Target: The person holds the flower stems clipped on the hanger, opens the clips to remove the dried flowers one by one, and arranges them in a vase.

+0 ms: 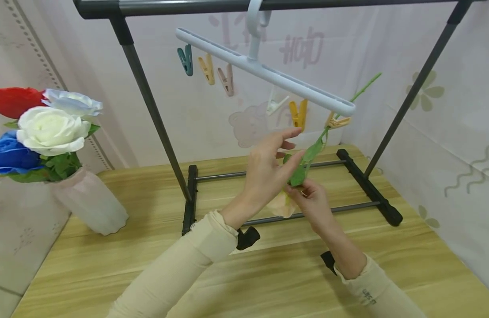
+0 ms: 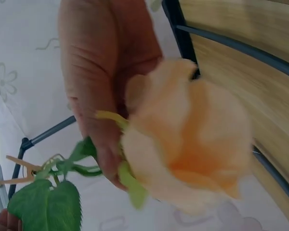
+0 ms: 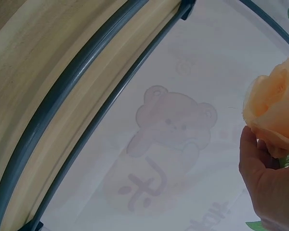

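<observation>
A peach artificial rose [image 2: 192, 130] hangs head down, its green stem [image 1: 365, 88] held in a light-orange clothespin [image 1: 339, 121] under the right end of a white hanger [image 1: 268, 73]. My right hand [image 1: 312, 203] pinches the rose at the base of its head. Just above it, my left hand [image 1: 268, 163] is beside the green leaves [image 1: 312, 151], its fingers extended and not closed round anything. Close to the left fingertips hangs an orange-yellow clothespin [image 1: 298, 114]. My left hand hides part of the leaves and of the rose in the head view.
More clothespins hang along the hanger: teal [image 1: 185, 60], yellow [image 1: 207, 70], pinkish [image 1: 226, 80] and white [image 1: 276, 102]. The hanger hooks over a black rack [image 1: 180, 6] standing on a wooden table [image 1: 236, 287]. A vase [image 1: 91, 201] of artificial roses stands at left.
</observation>
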A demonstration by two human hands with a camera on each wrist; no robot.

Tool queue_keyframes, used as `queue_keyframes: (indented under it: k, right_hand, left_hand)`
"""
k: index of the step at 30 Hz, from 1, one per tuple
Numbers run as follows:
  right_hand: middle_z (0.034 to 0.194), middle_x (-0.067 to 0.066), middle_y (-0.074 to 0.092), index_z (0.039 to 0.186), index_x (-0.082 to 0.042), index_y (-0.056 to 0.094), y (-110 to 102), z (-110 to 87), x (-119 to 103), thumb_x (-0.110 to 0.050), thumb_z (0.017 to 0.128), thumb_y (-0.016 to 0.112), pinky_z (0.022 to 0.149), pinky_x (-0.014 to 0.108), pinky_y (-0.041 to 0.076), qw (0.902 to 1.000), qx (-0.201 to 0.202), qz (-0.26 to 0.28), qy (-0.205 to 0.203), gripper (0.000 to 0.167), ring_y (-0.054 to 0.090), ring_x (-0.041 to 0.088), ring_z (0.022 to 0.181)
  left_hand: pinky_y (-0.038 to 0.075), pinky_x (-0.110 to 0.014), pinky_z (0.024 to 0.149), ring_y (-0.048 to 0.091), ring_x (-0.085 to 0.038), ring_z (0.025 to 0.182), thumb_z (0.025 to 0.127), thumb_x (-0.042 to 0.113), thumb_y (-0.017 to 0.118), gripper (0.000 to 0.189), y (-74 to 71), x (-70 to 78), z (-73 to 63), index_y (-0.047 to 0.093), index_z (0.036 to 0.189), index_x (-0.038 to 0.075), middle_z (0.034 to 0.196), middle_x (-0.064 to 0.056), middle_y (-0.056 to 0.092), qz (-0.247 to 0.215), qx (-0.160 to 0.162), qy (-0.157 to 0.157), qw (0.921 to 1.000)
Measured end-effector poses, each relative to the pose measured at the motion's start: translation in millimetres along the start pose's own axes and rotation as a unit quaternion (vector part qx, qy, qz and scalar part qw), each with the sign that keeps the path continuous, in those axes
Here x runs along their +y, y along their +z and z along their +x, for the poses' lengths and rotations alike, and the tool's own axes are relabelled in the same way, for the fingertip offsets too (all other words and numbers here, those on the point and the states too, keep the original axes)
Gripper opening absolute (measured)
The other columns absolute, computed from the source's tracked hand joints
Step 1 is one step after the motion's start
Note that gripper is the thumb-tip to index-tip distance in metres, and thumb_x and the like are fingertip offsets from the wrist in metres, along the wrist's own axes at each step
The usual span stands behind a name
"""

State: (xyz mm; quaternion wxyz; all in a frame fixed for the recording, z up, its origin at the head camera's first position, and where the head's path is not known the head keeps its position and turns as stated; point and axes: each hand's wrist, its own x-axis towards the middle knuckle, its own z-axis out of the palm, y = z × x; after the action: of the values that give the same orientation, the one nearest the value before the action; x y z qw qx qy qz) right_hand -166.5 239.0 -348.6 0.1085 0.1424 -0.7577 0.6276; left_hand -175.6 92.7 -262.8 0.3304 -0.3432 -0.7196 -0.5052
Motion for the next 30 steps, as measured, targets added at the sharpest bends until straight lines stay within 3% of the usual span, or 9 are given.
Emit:
queue_keyframes:
  k: [7,13,15,19,22,30]
  right_hand:
    - [0.081,-0.011,0.060,0.092,0.006,0.064,3,0.6,1,-0.001,0.090,0.059,0.058,0.021,0.044,0.9994,0.000,-0.020,-0.029,0.009,0.049,0.008,0.071]
    - [0.065,-0.010,0.053,0.093,0.003,0.066,7,-1.0,0,-0.003,0.090,0.061,0.041,0.020,0.027,0.9981,0.009,-0.049,-0.038,0.009,0.028,0.004,0.043]
    - [0.065,-0.010,0.053,0.096,0.001,0.067,9,-1.5,1,-0.005,0.090,0.061,0.040,0.020,0.025,0.9976,0.014,-0.060,-0.034,0.010,0.025,0.004,0.041]
    - [0.075,-0.010,0.055,0.092,-0.003,0.068,12,-0.8,3,-0.007,0.090,0.062,0.051,0.022,0.035,0.9949,0.025,-0.089,-0.040,0.007,0.038,0.006,0.056]
    - [0.072,-0.005,0.051,0.087,-0.002,0.065,13,-0.1,4,-0.004,0.089,0.062,0.060,0.025,0.040,0.9931,0.030,-0.099,-0.054,0.005,0.041,0.009,0.065]
    - [0.073,-0.004,0.056,0.088,-0.003,0.064,12,-2.2,7,-0.002,0.089,0.059,0.078,0.035,0.047,0.9928,0.037,-0.105,-0.043,0.006,0.046,0.010,0.067]
  left_hand:
    - [0.051,-0.016,0.073,0.064,-0.016,0.094,0.087,0.015,0.068,0.044,15.6,8.8,20.5,0.054,0.126,0.000,0.125,-0.010,0.060,-0.017,-0.049,-0.031,0.9982]
    - [0.048,-0.012,0.070,0.064,-0.013,0.089,0.085,0.020,0.071,0.050,30.8,9.1,33.7,0.052,0.128,0.002,0.128,-0.008,0.057,0.011,-0.076,-0.081,0.9937]
    - [0.046,-0.011,0.066,0.064,-0.011,0.083,0.084,0.021,0.072,0.049,35.3,8.9,37.1,0.053,0.126,0.003,0.126,-0.006,0.058,0.017,-0.070,-0.087,0.9936]
    - [0.043,-0.013,0.054,0.060,-0.006,0.071,0.083,0.027,0.073,0.047,42.6,9.4,42.8,0.052,0.120,0.009,0.120,-0.002,0.060,0.043,-0.048,-0.091,0.9938]
    - [0.041,-0.013,0.049,0.056,-0.004,0.063,0.082,0.032,0.073,0.046,47.5,8.8,45.1,0.050,0.116,0.013,0.115,0.001,0.060,0.068,-0.025,-0.085,0.9938]
    - [0.036,-0.012,0.044,0.050,-0.003,0.054,0.082,0.033,0.073,0.033,57.0,2.2,41.1,0.054,0.100,0.012,0.099,0.002,0.065,0.084,0.043,-0.035,0.9949]
